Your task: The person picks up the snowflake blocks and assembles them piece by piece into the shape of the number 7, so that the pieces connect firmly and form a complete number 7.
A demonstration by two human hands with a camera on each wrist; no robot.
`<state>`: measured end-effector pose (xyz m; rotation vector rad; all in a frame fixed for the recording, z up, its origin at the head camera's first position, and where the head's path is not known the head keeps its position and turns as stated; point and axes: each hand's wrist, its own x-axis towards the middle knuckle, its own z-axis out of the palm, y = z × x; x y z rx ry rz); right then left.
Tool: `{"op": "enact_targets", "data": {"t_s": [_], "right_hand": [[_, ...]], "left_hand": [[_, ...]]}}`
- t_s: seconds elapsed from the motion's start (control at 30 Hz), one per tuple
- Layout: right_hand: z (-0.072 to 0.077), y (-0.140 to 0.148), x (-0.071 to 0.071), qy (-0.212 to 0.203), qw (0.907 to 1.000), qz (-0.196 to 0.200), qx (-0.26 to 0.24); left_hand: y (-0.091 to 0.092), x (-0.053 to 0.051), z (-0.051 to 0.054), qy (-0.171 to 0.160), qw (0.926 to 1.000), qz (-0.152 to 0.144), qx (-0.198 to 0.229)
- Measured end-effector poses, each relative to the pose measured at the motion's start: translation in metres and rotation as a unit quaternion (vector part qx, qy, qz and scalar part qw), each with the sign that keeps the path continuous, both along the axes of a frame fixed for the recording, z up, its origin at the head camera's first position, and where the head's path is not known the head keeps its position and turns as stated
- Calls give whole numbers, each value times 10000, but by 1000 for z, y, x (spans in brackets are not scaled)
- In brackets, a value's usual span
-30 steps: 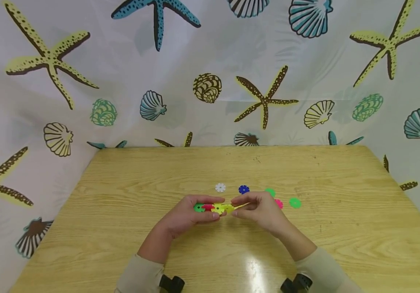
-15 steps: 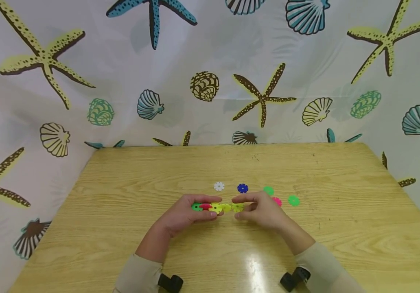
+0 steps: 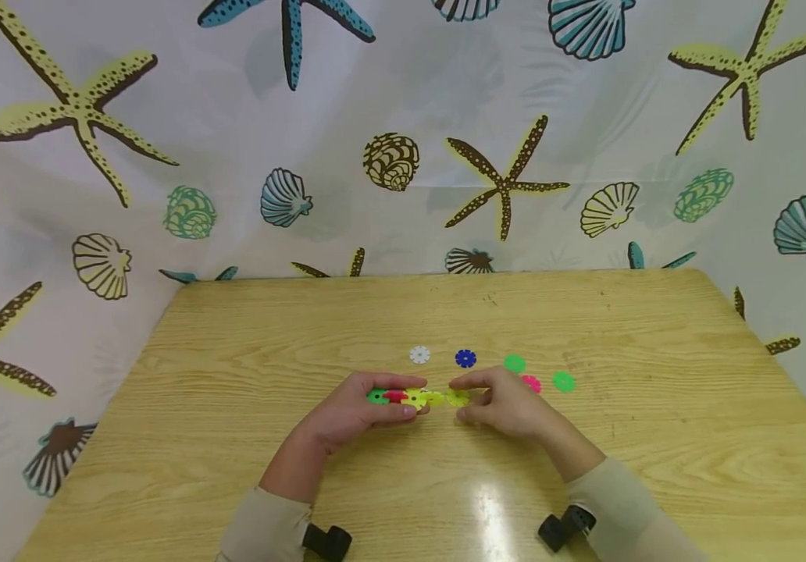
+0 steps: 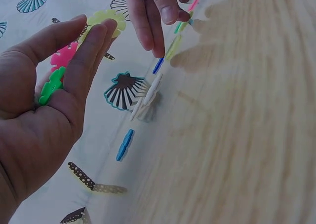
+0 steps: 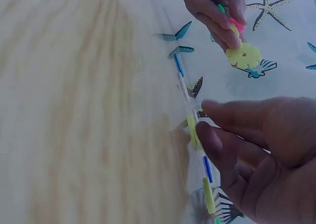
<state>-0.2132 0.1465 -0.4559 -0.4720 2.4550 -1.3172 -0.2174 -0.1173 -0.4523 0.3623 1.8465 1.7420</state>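
My left hand [image 3: 357,410] holds a short chain of joined notched plastic discs between thumb and fingers. A green disc [image 4: 52,86] sits by the palm, a red-pink disc [image 4: 63,56] follows it, and yellow discs [image 5: 245,56] stick out at the fingertips. To its right, my right hand [image 3: 511,402] has its thumb and fingers apart, with nothing between them in the right wrist view [image 5: 261,145]. Past its fingertips, a loose yellow disc [image 3: 458,397] shows, seemingly on the wooden table [image 3: 248,336].
Loose notched discs lie on the table beyond my hands: white [image 3: 420,355], dark blue [image 3: 465,358], green [image 3: 564,382] and pink [image 3: 531,383]. A light blue disc [image 4: 125,145] shows in the left wrist view. A shell-patterned cloth [image 3: 347,117] hangs behind the table.
My right hand has drawn back to the right from the chain's yellow end, and its thumb and fingers have spread. The left hand keeps its hold on the chain. The head view has shifted slightly.
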Motion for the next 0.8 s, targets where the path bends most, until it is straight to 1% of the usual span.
{"op": "enact_targets", "data": {"t_s": [0.13, 0.23, 0.33, 0.47, 0.7, 0.8], "right_hand": [[0, -3, -2, 79, 9992, -374, 136], [-1, -3, -4, 191, 9981, -506, 293], [-3, -3, -6, 399, 9964, -568, 483], [-4, -4, -7, 564, 9948, -619, 587], [-3, -3, -7, 528, 9942, -771, 534], [-4, -2, -6, 558, 9941, -793, 479]], "left_hand": [[0, 0, 0, -53, 9999, -8, 92], [1, 1, 0, -80, 9998, -28, 159], [1, 2, 0, -94, 9998, -37, 176], [0, 1, -1, -8, 10000, -6, 53], [-1, 0, -3, -48, 9999, -48, 123], [-1, 0, -2, 1, 10000, -18, 6]]}}
